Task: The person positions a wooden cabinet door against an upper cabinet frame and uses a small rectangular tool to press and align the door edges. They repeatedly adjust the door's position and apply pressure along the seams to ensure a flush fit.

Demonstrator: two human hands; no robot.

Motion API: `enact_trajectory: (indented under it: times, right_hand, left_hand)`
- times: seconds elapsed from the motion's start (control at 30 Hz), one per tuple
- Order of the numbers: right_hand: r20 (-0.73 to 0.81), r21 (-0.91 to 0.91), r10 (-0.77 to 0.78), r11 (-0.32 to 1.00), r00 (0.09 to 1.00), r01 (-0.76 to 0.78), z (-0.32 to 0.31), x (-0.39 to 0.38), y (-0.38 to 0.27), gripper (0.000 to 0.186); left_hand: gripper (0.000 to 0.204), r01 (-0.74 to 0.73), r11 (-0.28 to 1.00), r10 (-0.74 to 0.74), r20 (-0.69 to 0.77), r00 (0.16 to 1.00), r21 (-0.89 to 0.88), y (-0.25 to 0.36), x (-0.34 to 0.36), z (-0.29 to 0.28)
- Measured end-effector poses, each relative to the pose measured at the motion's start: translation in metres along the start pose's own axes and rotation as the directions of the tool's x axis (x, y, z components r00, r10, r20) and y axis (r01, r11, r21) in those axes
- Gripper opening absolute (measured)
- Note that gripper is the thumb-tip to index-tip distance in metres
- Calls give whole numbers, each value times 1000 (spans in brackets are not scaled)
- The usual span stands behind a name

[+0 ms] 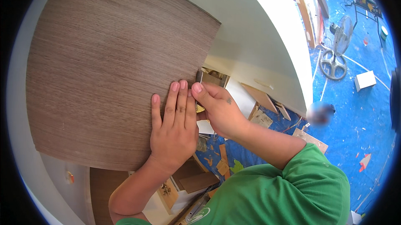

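In the head view, the left grip lies flat on the brown wood-grain panel, its fingers straight and apart from the thumb; the right grip – just beside it, at the panel's edge – is clamped on a thin dark-topped piece, mostly hidden; the panel spreads above and left of both grips; well to their right, a standing fan and a white box rest on blue sheeting.
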State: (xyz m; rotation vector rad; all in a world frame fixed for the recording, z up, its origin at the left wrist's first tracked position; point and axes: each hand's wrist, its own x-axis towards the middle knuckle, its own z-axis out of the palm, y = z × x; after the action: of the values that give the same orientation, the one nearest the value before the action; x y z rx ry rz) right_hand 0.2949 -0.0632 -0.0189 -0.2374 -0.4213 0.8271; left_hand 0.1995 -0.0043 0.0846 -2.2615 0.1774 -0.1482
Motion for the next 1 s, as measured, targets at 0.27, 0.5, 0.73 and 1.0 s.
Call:
enact_trajectory:
  times: [0.27, 0.5, 0.73, 1.0]
  right_hand:
    - [35, -46, -48, 998, 998, 49, -5, 3, -5, 40]
    - [28, -12, -38, 999, 999, 38, -6, 8, -8, 41]
    - [34, -76, -11, 997, 999, 13, -8, 9, -12, 42]
    - [37, -115, 11, 993, 999, -6, -6, 2, -14, 43]
  left_hand:
    - [57, 3, 1000, -2, -50, 999, 30, 2, 1, 3]
    - [57, 19, 999, -17, -43, 999, 46, 1, 4, 4]
    - [56, -2, 998, 3, -21, 1000, 64, 0, 8, 3]
    - [53, -56, 998, 57, -24, 998, 35, -1, 5, 0]
